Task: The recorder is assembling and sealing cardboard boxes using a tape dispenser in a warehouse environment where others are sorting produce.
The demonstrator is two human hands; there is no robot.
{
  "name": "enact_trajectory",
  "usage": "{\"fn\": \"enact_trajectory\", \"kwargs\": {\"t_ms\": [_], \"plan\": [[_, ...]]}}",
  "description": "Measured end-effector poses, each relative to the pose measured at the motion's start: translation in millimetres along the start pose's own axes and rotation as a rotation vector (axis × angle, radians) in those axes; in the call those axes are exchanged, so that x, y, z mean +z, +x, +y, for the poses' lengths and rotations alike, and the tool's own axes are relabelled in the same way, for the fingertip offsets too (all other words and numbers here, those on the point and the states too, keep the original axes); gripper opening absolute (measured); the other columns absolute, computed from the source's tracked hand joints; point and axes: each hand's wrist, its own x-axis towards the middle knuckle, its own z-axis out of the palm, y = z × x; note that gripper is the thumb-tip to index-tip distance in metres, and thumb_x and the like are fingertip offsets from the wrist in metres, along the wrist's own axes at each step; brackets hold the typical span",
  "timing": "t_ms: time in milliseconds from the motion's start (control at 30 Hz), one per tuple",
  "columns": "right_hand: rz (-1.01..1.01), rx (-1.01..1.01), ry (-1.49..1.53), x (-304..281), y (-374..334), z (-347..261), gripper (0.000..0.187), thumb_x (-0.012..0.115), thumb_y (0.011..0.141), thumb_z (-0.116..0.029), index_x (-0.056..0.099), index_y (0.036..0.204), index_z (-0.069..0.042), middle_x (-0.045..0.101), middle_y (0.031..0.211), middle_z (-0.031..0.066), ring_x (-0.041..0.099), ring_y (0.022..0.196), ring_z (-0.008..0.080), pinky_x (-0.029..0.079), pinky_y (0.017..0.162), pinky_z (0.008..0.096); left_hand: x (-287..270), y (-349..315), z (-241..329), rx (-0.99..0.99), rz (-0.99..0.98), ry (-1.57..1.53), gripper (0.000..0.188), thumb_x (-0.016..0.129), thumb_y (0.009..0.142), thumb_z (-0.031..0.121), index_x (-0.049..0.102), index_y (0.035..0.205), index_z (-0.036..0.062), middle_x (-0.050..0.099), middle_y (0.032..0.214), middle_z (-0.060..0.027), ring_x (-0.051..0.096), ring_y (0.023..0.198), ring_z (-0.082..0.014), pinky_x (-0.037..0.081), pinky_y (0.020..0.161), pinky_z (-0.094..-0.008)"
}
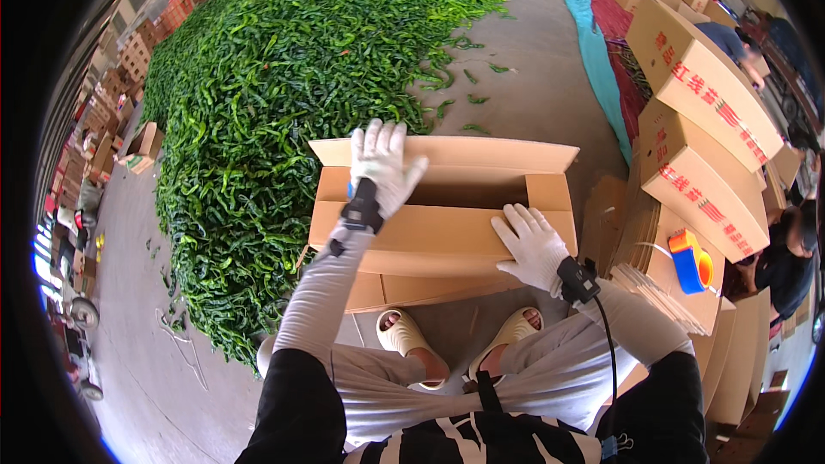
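A brown cardboard box (404, 241) is in front of me, above my feet, with a dark gap along its top. Its side flaps are folded inward, the near flap lies over them, and the far flap (481, 151) sticks out at the back. My left hand (383, 163), in a white glove, rests over the far flap's left part, fingers stretched out and pointing away. At the right end of the near flap, my gloved right hand (534, 247) presses down with its fingers spread. Neither hand grips anything. The inside of the box is too dark to make out.
A large heap of green peppers (284, 103) spreads left and ahead. To my right stand stacked cardboard boxes (705, 172), flat cartons (657, 296) and an orange-and-blue tape dispenser (690, 262). Two people (789, 249) are at the far right. A teal sheet (593, 60) lies ahead right.
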Motion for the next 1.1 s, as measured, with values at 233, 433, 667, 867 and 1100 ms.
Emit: {"fn": "enact_trajectory", "kwargs": {"t_ms": [233, 433, 667, 867, 1100], "plan": [[0.176, 0.03, -0.024, 17, -10, -10, 0.063, 0.073, 0.082, -0.041, 0.057, 0.128, -0.002, 0.06, 0.131, 0.0199, 0.057, 0.124, 0.0355, 0.045, 0.105, 0.0444, -17, -89, 12, 0.025, -0.319, -0.19, 0.075, 0.056, 0.093, 0.045, 0.037, 0.147, -0.0017, 0.037, 0.154, -0.0217, 0.033, 0.144, -0.0363, 0.023, 0.119, -0.0492], [0.329, 0.231, 0.147, -57, -47, 17, 0.034, 0.071, 0.086, -0.031, 0.068, 0.106, -0.003, 0.07, 0.107, 0.0136, 0.067, 0.099, 0.0295, 0.054, 0.085, 0.0399, -4, -88, 23, 0.057, -0.272, -0.095, 0.073, 0.054, 0.096, 0.044, 0.034, 0.15, -0.0014, 0.034, 0.156, -0.0229, 0.031, 0.145, -0.0373, 0.023, 0.119, -0.051], [0.364, 1.453, -0.33, -101, -229, 130, 0.059, 0.067, 0.085, -0.052, 0.062, 0.112, 0.0, 0.068, 0.104, 0.0264, 0.066, 0.099, 0.0432, 0.054, 0.085, 0.0477, -22, -82, 16, 0.097, -0.426, -0.093, 0.062, 0.048, 0.099, 0.032, 0.034, 0.152, 0.0044, 0.031, 0.157, -0.0234, 0.026, 0.146, -0.0421, 0.019, 0.12, -0.0526], [-0.083, 1.424, -0.137, -94, -287, 160, 0.061, 0.059, 0.085, -0.056, 0.069, 0.109, -0.001, 0.067, 0.107, 0.0271, 0.064, 0.097, 0.046, 0.051, 0.089, 0.051, -14, -82, 29, 0.061, -0.465, -0.077, 0.055, 0.046, 0.098, 0.026, 0.04, 0.149, 0.0055, 0.034, 0.156, -0.0228, 0.03, 0.144, -0.042, 0.02, 0.12, -0.0524], [0.282, 1.08, -0.42, -25, -269, 140, 0.088, 0.079, 0.074, -0.027, 0.037, 0.144, 0.003, 0.066, 0.11, 0.0258, 0.063, 0.102, 0.0423, 0.041, 0.101, 0.0529, -2, -96, 43, 0.017, -0.345, -0.085, 0.062, 0.05, 0.095, 0.027, 0.036, 0.149, -0.0012, 0.035, 0.156, -0.0205, 0.031, 0.145, -0.0367, 0.02, 0.12, -0.0517]]}}
